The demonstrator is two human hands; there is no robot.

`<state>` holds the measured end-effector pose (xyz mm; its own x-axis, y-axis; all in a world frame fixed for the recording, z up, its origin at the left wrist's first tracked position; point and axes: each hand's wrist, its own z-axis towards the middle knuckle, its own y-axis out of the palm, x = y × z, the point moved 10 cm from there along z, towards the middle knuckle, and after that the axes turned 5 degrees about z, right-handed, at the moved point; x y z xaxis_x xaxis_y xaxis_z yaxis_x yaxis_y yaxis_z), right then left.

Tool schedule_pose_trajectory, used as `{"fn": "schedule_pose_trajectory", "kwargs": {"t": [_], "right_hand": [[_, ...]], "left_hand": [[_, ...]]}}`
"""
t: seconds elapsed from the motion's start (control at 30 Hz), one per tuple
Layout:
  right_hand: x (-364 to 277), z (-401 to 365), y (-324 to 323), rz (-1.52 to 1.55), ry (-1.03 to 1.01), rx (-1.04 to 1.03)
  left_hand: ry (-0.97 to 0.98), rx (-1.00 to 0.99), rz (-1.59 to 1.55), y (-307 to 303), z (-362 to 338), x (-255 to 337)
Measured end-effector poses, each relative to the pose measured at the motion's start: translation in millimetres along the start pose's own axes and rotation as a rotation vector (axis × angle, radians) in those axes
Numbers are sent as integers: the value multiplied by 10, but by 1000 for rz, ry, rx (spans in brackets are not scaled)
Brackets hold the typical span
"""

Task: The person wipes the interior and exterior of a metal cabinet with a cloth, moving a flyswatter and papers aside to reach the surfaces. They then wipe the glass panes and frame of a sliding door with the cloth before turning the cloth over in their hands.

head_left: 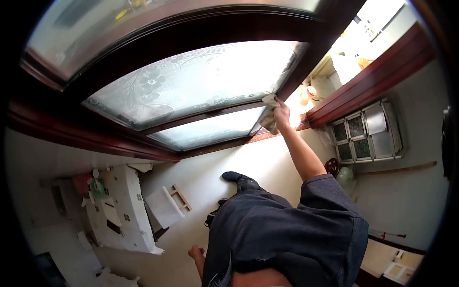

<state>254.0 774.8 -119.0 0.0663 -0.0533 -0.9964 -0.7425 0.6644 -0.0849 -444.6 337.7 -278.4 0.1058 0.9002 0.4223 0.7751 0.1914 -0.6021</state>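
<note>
My right hand (282, 114) is closed around a pale, crumpled cloth (269, 122). It presses the cloth against the edge of a dark reddish-brown door frame (299, 71), beside the lower corner of a frosted glass pane (191, 79) with a flower pattern. Part of the cloth hangs below the fingers. Down at my side, my left hand (195, 251) is loosely curled, with nothing visible in it.
A doorway opens on the right, with an orange-capped container (311, 92) beyond it. Left on the floor are a table with a patterned cloth (129, 198) and a white-covered chair (165, 206). A windowed rack (366, 131) stands by the right wall.
</note>
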Motion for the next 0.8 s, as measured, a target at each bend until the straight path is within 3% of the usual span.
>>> {"fn": "schedule_pose_trajectory", "kwargs": {"t": [0.07,0.17,0.2,0.27,0.37,0.4,0.43,0.53,0.57,0.63,0.67,0.73,0.8], "right_hand": [[-225,-68,79,509,316,34],[-707,44,7,835,371,14],[-980,107,-73,868,315,-15],[-2078,20,-325,909,-78,-87],[-3105,-35,-714,887,-372,18],[-3426,59,-843,796,-622,-43],[-3745,-173,-871,714,-572,145],[-4262,-100,-1053,596,-696,402],[-4254,88,-1109,601,-701,404],[-4522,63,-1085,100,-1118,482],[-4454,19,-1032,-162,-1098,675],[-4255,-129,-799,-315,-1413,785],[-3978,-240,-653,-467,-1411,862]], "left_hand": [[-172,101,-113,-161,-212,347],[-44,50,-131,-158,-120,493],[-34,40,-124,-124,-49,442],[-44,31,-91,-50,210,68],[-129,53,-112,164,781,-841],[-116,33,-42,158,827,-986],[-107,21,-10,167,791,-972],[-98,6,17,173,715,-900],[-96,5,18,162,701,-880],[-92,2,21,156,688,-803],[-91,0,21,166,675,-771],[-88,-3,18,172,659,-688],[-84,-3,16,174,653,-614]]}}
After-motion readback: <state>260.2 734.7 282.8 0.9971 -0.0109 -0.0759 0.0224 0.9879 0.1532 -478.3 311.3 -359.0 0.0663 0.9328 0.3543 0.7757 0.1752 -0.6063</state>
